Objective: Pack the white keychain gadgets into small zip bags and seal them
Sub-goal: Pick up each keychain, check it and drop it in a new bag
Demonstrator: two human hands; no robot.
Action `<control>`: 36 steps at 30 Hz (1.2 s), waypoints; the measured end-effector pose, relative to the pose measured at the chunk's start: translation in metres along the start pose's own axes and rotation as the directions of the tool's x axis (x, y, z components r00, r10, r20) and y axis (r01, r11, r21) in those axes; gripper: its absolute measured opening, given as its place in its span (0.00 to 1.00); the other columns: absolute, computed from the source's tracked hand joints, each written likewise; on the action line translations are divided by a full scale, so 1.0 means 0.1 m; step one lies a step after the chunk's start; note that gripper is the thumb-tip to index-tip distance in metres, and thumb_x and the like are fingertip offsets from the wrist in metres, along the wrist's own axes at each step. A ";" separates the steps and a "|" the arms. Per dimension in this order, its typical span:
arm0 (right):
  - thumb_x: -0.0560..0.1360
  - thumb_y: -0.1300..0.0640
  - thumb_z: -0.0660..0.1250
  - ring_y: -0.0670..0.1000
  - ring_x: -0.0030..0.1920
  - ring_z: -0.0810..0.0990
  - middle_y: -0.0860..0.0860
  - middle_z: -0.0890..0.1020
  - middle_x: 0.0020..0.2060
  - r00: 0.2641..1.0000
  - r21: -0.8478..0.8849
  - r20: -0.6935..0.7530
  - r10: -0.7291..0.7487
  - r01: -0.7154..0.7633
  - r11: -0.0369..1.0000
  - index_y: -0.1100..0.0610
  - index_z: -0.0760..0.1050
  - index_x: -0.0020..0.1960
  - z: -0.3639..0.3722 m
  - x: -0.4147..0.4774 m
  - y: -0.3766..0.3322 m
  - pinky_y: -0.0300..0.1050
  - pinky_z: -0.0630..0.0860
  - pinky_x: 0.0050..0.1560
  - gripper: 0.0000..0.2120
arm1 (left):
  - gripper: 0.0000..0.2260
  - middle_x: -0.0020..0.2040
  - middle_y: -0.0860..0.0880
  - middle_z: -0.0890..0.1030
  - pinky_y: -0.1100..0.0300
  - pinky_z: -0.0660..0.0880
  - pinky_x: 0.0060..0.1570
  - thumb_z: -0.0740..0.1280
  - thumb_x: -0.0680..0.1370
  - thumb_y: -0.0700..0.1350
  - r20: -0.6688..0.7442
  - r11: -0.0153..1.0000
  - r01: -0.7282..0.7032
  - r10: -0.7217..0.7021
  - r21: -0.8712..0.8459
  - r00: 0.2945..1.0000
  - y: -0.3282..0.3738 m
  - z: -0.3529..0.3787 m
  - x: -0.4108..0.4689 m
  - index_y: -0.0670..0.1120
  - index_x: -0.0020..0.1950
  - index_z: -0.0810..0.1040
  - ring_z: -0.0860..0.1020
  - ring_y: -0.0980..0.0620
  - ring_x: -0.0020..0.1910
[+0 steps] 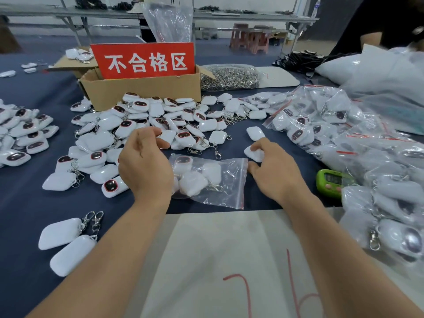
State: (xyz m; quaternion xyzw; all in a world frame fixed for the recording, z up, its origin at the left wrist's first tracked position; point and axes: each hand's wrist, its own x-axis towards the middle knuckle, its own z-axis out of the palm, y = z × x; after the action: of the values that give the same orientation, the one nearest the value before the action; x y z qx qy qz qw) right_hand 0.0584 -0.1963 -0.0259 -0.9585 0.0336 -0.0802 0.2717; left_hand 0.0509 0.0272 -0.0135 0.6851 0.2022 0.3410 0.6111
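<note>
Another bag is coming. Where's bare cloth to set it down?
Bare dark blue tablecloth shows between the right hand and the green plastic timer, and front-left around the two stray white plastic gadgets. Crowded: loose white gadget pile ahead, heap of clear filled zip bags right.

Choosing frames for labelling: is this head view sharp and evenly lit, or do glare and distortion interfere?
Head view: light soft and even, shadows faint; wide-angle bend bows the far tables and stretches the forearms; glare whitens the piled zip bags at right; left hand, right hand and the bag between them look sharp; background soft.
</note>
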 end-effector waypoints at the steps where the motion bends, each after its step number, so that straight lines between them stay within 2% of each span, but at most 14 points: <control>1: 0.79 0.51 0.69 0.57 0.56 0.76 0.50 0.77 0.59 1.000 -0.032 -0.003 0.009 -0.009 0.999 0.48 0.70 0.58 -0.01 -0.01 -0.01 0.53 0.73 0.55 0.10 | 0.14 0.37 0.56 0.85 0.48 0.77 0.51 0.58 0.78 0.55 -0.004 1.000 0.019 -0.020 -0.014 1.000 0.00 -0.01 0.01 0.57 0.43 0.83 0.79 0.53 0.40; 4: 0.80 0.53 0.67 0.57 0.53 0.76 0.49 0.78 0.54 1.000 -0.073 -0.021 0.018 -0.019 0.997 0.48 0.66 0.53 -0.04 -0.06 -0.03 0.50 0.68 0.47 0.09 | 0.13 0.37 0.56 0.85 0.46 0.77 0.53 0.59 0.77 0.54 -0.007 0.998 0.056 -0.056 -0.038 0.998 0.01 -0.03 0.02 0.58 0.41 0.83 0.78 0.53 0.41; 7: 0.81 0.60 0.63 0.59 0.54 0.77 0.51 0.81 0.56 0.999 -0.087 -0.031 0.004 -0.007 0.996 0.47 0.69 0.62 -0.05 -0.15 -0.02 0.51 0.70 0.48 0.13 | 0.12 0.37 0.58 0.85 0.45 0.77 0.53 0.60 0.76 0.53 0.009 0.998 0.057 -0.057 -0.020 0.998 0.02 -0.08 -0.02 0.58 0.41 0.83 0.78 0.54 0.40; 9: 0.80 0.63 0.59 0.60 0.53 0.78 0.53 0.82 0.54 0.996 0.016 -0.060 0.065 -0.064 0.998 0.45 0.73 0.67 -0.09 -0.21 -0.02 0.52 0.73 0.49 0.20 | 0.10 0.37 0.59 0.84 0.47 0.78 0.52 0.61 0.76 0.51 0.020 0.999 0.035 -0.035 0.006 0.999 0.02 -0.12 -0.05 0.58 0.43 0.82 0.78 0.55 0.39; 12: 0.80 0.63 0.56 0.56 0.47 0.81 0.52 0.84 0.48 0.953 0.316 -0.186 0.239 -0.172 0.933 0.45 0.81 0.58 -0.13 -0.28 -0.01 0.47 0.74 0.46 0.19 | 0.09 0.37 0.62 0.83 0.52 0.76 0.46 0.63 0.75 0.46 0.049 0.999 0.009 -0.011 0.039 0.999 0.02 -0.16 -0.08 0.58 0.45 0.82 0.75 0.59 0.33; 14: 0.81 0.65 0.56 0.52 0.38 0.85 0.51 0.86 0.42 0.908 0.645 -0.177 0.381 -0.185 0.741 0.50 0.82 0.54 -0.14 -0.34 -0.03 0.44 0.78 0.39 0.17 | 0.13 0.39 0.64 0.83 0.55 0.75 0.44 0.63 0.73 0.40 0.090 0.995 -0.019 0.010 0.103 0.996 0.01 -0.17 -0.09 0.58 0.45 0.80 0.77 0.61 0.35; 16: 0.82 0.68 0.57 0.51 0.33 0.86 0.52 0.86 0.38 0.888 0.904 -0.028 0.458 -0.174 0.392 0.53 0.81 0.50 -0.14 -0.39 -0.09 0.41 0.80 0.34 0.17 | 0.21 0.40 0.63 0.84 0.58 0.76 0.45 0.60 0.70 0.33 0.156 0.984 -0.054 0.027 0.171 0.987 0.00 -0.19 -0.09 0.60 0.46 0.78 0.78 0.61 0.42; 18: 0.81 0.70 0.59 0.54 0.35 0.87 0.57 0.86 0.42 0.885 0.968 0.119 0.450 -0.204 0.145 0.57 0.79 0.51 -0.16 -0.39 -0.12 0.42 0.82 0.35 0.13 | 0.26 0.42 0.63 0.83 0.61 0.76 0.47 0.57 0.68 0.30 0.193 0.982 -0.050 0.015 0.180 0.981 -0.02 -0.19 -0.06 0.59 0.49 0.79 0.78 0.64 0.45; 20: 0.81 0.70 0.62 0.56 0.38 0.88 0.61 0.86 0.46 0.892 0.964 0.206 0.403 -0.255 0.072 0.61 0.76 0.53 -0.20 -0.35 -0.11 0.44 0.83 0.37 0.08 | 0.27 0.43 0.64 0.84 0.63 0.76 0.47 0.57 0.67 0.29 0.182 0.983 -0.039 0.006 0.178 0.983 -0.03 -0.17 -0.04 0.59 0.50 0.79 0.77 0.68 0.45; 23: 0.80 0.69 0.62 0.57 0.38 0.88 0.62 0.86 0.41 0.906 0.957 0.242 0.347 -0.283 0.069 0.62 0.75 0.53 -0.27 -0.30 -0.12 0.44 0.83 0.36 0.06 | 0.25 0.42 0.66 0.83 0.66 0.75 0.46 0.59 0.69 0.30 0.175 0.972 -0.135 0.102 0.191 0.979 0.01 -0.14 -0.09 0.59 0.49 0.79 0.77 0.67 0.44; 25: 0.80 0.70 0.61 0.57 0.38 0.88 0.62 0.86 0.40 0.925 0.952 0.212 0.315 -0.269 0.149 0.62 0.76 0.54 -0.28 -0.31 -0.17 0.44 0.83 0.37 0.08 | 0.22 0.42 0.67 0.82 0.66 0.74 0.48 0.60 0.71 0.32 0.207 0.946 -0.256 0.214 0.201 0.955 0.05 -0.13 -0.17 0.60 0.48 0.79 0.78 0.66 0.45; 29: 0.80 0.71 0.62 0.56 0.39 0.85 0.64 0.85 0.45 0.984 0.937 0.106 0.146 -0.148 0.316 0.60 0.79 0.55 -0.25 -0.41 -0.29 0.45 0.83 0.41 0.11 | 0.15 0.40 0.66 0.81 0.51 0.76 0.57 0.63 0.73 0.40 0.316 0.867 -0.472 0.408 0.159 0.856 0.12 -0.09 -0.35 0.57 0.50 0.83 0.79 0.58 0.47; 32: 0.79 0.69 0.64 0.51 0.32 0.79 0.60 0.86 0.42 0.996 0.885 0.056 0.070 -0.082 0.458 0.58 0.82 0.51 -0.23 -0.49 -0.38 0.39 0.74 0.31 0.11 | 0.13 0.34 0.61 0.77 0.59 0.73 0.47 0.65 0.72 0.44 0.365 0.839 -0.538 0.476 0.084 0.800 0.13 -0.07 -0.46 0.55 0.52 0.85 0.75 0.56 0.40; 36: 0.74 0.62 0.67 0.52 0.30 0.78 0.60 0.85 0.39 0.994 0.912 0.110 -0.008 -0.098 0.398 0.57 0.84 0.48 -0.24 -0.55 -0.46 0.39 0.70 0.28 0.07 | 0.11 0.37 0.56 0.80 0.68 0.72 0.43 0.68 0.76 0.50 0.515 0.880 -0.473 0.423 -0.039 0.746 0.14 -0.03 -0.54 0.56 0.56 0.85 0.78 0.54 0.40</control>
State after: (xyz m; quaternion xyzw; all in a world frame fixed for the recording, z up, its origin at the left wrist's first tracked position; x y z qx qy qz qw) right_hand 0.0013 -0.1640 0.0111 -0.6541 -0.0035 -0.0316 0.7557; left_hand 0.0101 -0.0105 -0.0111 0.8064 -0.1211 0.2747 0.5096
